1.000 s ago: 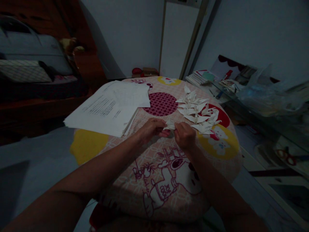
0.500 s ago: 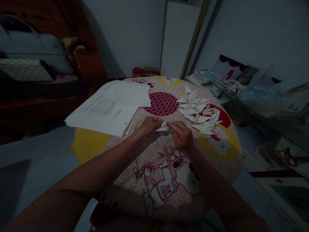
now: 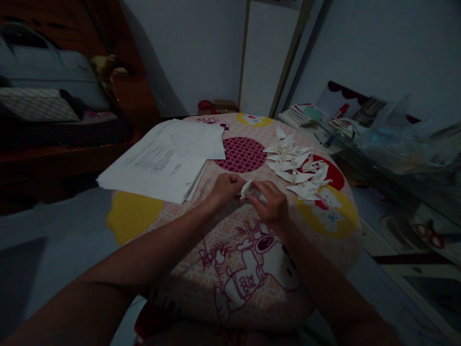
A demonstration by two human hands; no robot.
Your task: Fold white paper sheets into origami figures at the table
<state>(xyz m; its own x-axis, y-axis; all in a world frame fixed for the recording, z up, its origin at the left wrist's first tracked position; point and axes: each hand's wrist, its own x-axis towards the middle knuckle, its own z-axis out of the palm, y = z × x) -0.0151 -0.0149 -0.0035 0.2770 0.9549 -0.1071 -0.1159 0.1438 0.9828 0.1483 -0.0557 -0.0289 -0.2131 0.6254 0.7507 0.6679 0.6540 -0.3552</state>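
Note:
Between my hands, above the middle of the cloth-covered table [image 3: 187, 269], is a small piece of folded white paper [image 3: 247, 188]. My left hand [image 3: 225, 188] pinches it from the left with thumb and fingers. From the right, my right hand [image 3: 271, 202] grips it between thumb and fingertips. The fingers partly cover the paper, so its exact shape cannot be made out. To the right of my hands lies a cluster of folded white paper cranes [image 3: 300, 168], crowded together with pointed ends sticking out.
A stack of printed paper sheets [image 3: 162, 161] lies on the table's left side. At the right, a glass-topped cabinet [image 3: 378, 187] bears plastic bags [image 3: 396, 139], papers and red-handled scissors [image 3: 428, 235]. A wooden seat [image 3: 133, 96] with bags stands at the far left.
The folded paper has been turned more upright between my hands. My right hand's fingers and thumb have shifted onto its right side; my left hand has barely moved.

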